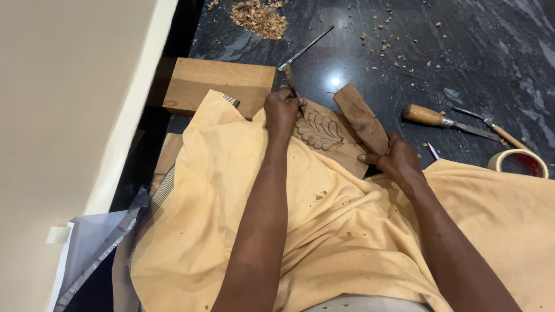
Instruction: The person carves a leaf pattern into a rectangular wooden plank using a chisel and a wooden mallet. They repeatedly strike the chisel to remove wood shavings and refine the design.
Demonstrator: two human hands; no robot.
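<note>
My left hand (pixel 282 110) is closed around a small carving chisel (pixel 289 78), whose tip rests on a wooden panel (pixel 321 132) carved with a leaf pattern. My right hand (pixel 395 160) grips the lower end of a wooden mallet (pixel 361 117), which stands tilted over the right part of the panel. The panel lies on a yellow cloth (pixel 231 190) spread over my lap, and the cloth hides its near edge.
A plain wooden block (pixel 219 84) lies behind the cloth on the dark stone floor (pixel 474 63). A long metal tool (pixel 306 49), two wooden-handled chisels (pixel 439 120) (pixel 491 127), a tape roll (pixel 520 162) and wood shavings (pixel 259 17) surround me. A cream wall (pixel 63 115) stands left.
</note>
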